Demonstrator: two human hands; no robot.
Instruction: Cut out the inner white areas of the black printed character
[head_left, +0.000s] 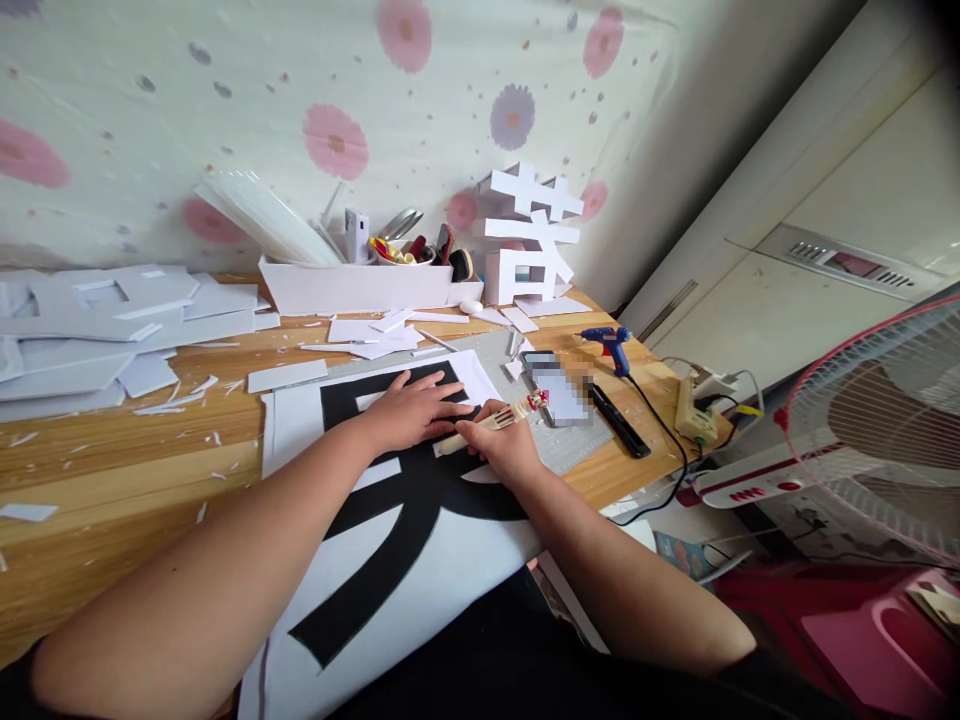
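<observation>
A large black character (379, 592) shows on a white sheet (465, 570) in front of me, and the sheet's near part reaches over the table edge. My left hand (405, 412) lies flat on the upper part of the character, fingers spread. Just right of it, my right hand (511, 452) is closed around a thick cream pen (517, 409) with red ornaments at its top end. The pen slants down to the left, its tip at the black strokes near my left fingers. Whether the tip touches the surface I cannot tell.
Behind stand a white foam-board character (529, 235) and a white organizer box (322, 290) with tools. White board pieces (127, 320) pile up left. Rightward are a phone (559, 392), a black knife-like tool (619, 420), a blue glue gun (611, 348), a power strip (694, 410) and a fan (885, 430).
</observation>
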